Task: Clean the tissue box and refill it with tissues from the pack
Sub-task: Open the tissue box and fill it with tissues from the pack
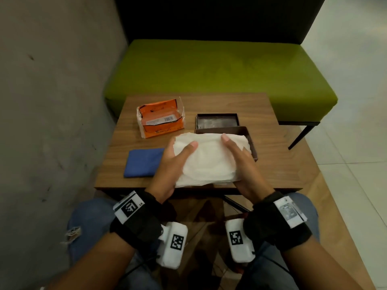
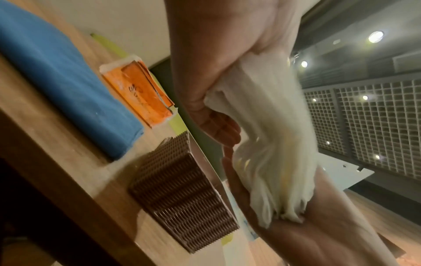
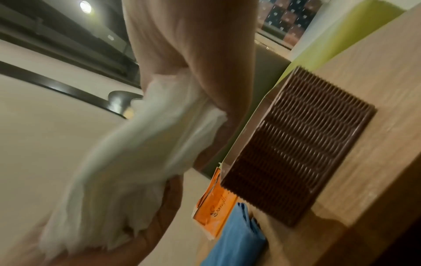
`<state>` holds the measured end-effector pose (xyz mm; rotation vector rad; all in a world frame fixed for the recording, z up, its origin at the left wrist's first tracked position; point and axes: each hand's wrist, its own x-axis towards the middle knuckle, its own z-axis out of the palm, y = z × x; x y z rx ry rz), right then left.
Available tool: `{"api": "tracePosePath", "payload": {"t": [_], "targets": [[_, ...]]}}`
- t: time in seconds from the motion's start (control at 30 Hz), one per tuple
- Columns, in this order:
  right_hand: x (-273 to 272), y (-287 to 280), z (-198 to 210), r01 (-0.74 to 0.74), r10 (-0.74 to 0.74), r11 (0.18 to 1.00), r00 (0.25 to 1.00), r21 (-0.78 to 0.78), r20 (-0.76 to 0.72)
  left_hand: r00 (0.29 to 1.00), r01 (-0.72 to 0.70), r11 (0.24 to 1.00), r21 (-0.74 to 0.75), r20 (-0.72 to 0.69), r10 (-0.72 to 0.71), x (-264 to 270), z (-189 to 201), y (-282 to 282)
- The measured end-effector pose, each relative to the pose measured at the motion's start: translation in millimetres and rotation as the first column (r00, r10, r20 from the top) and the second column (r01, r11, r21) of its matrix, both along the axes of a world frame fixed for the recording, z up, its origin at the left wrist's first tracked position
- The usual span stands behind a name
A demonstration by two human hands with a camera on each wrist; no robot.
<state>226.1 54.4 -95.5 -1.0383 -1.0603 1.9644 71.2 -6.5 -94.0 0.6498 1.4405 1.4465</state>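
Two hands' fingers curled round thick, soft white tissue stack w/ ragged edges

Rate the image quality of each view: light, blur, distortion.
Head view: dim, dark at the corners, wide-angle bending at the edges, but the tissue stack and orange pack read clearly. Left wrist view: tilted, ceiling lamps glare, tissues smeared. Right wrist view: the blurriest, with the tissue stack streaked and the brown box soft.

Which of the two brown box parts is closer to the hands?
The nearer woven brown box part, partly hidden behind the white tissue stack; the other dark open tray sits farther back.
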Motion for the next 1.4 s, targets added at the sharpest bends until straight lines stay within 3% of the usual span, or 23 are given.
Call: {"api": "tracePosePath", "payload": {"t": [0.13, 0.27, 0.3, 0.37, 0.47, 0.6, 0.73, 0.83, 0.97, 1.1, 1.2, 1.3, 1.4], "targets": [[1.6, -1.2, -7.2, 0.037, -0.036, 0.999, 0.999, -0.008, 0.039, 0.992, -0.097, 0.995, 0.010, -0.076, 0.097, 0.2, -0.7, 1.1], [2.2, 0.8, -9.0, 0.068, -0.072, 0.997, 0.991, 0.037, 0.117, 0.988, -0.080, 0.997, 0.016, -0.131, 0.081, 1.4, -2.7, 2.9], [1.8, 1.3, -8.3, 0.110, -0.112, 0.994, 0.988, 0.028, 0.103, 0.992, -0.089, 0.996, 0.020, -0.092, 0.091, -0.5, -2.5, 4.1], [3.0, 3.8, -9.1, 0.187, -0.187, 0.982, 0.982, -0.033, -0.001, 0.987, -0.107, 0.992, 0.063, 0.128, 0.099, -6.3, -1.8, 5.0], [1.9, 3.9, -7.8, 0.264, -0.290, 0.952, 0.940, -0.152, -0.179, 0.901, -0.119, 0.989, 0.083, 0.427, 0.073, -5.4, -7.0, 0.5], [-11.2, -11.1, -9.0, 0.200, -0.239, 0.966, 0.931, -0.164, -0.275, 0.850, -0.046, 0.996, 0.075, 0.527, 0.000, 14.6, -15.2, -3.2], [-15.2, -18.2, -18.5, 0.068, -0.076, 0.990, 0.996, -0.124, -0.056, 0.924, -0.147, 0.989, 0.033, 0.361, 0.125, 13.0, -10.8, 4.8], [-8.6, -12.5, -17.0, -0.025, 0.029, 0.994, 0.999, -0.104, 0.046, 0.972, -0.158, 0.988, 0.003, 0.180, 0.154, 3.7, -10.0, 7.4], [-6.8, -7.8, 1.1, -0.153, 0.152, 0.987, 0.988, -0.047, -0.033, 1.000, 0.005, 1.000, -0.017, 0.024, -0.005, 4.8, -3.6, 2.4], [-19.7, -9.7, 3.0, -0.079, 0.078, 0.997, 0.996, 0.000, 0.051, 0.974, 0.126, 0.990, -0.063, -0.181, -0.135, 21.7, -0.9, 5.2], [-16.4, -9.5, 0.0, -0.087, 0.084, 0.996, 0.994, 0.036, 0.075, 0.982, 0.061, 0.997, -0.054, -0.177, -0.070, 18.3, 3.5, 8.0], [-9.2, -8.1, 1.0, -0.213, 0.205, 0.976, 0.971, 0.052, 0.126, 0.989, 0.052, 0.997, -0.059, -0.137, -0.060, 13.6, 2.8, 12.8], [-0.7, -1.2, 0.5, -0.274, 0.246, 0.958, 0.936, 0.083, 0.250, 0.996, -0.087, 0.996, -0.009, 0.014, 0.087, 13.1, 0.3, 23.2]]}}
